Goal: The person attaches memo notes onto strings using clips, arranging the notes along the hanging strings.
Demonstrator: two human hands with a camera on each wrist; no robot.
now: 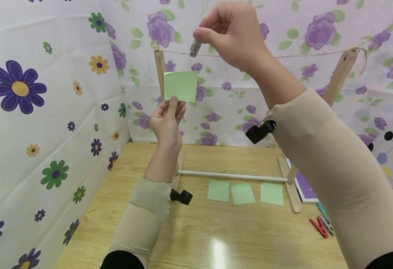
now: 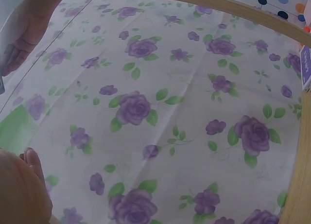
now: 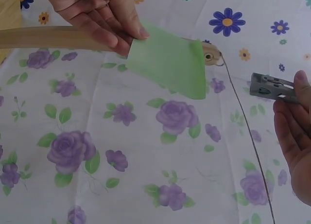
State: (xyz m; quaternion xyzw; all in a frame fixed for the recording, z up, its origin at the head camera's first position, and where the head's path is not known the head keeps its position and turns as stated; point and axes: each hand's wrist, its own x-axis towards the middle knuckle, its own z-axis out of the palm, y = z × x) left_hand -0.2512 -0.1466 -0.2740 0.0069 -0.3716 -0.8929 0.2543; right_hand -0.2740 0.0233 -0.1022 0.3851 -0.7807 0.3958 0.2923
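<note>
My left hand (image 1: pixel 167 121) pinches a green square paper note (image 1: pixel 181 86) by its lower edge, thumb in front. The note stands upright just below the string (image 1: pixel 283 56), near the left wooden post (image 1: pixel 159 71). Above it, my right hand (image 1: pixel 234 35) holds a grey clothespin (image 1: pixel 195 48) between thumb and fingers, its nose pointing down. In the right wrist view the clothespin (image 3: pixel 272 86) is apart from both the note (image 3: pixel 167 61) and the string (image 3: pixel 245 117). Only a corner of the note (image 2: pixel 17 127) shows in the left wrist view.
Three green notes (image 1: pixel 242 193) lie in a row on the wooden table (image 1: pixel 189 231), before a white crossbar (image 1: pixel 233 175). A red clothespin (image 1: pixel 318 227) and a teal one (image 1: pixel 323 213) lie at the right, near a purple-and-white book (image 1: pixel 307 188). The right post (image 1: pixel 340 76) holds the string's other end.
</note>
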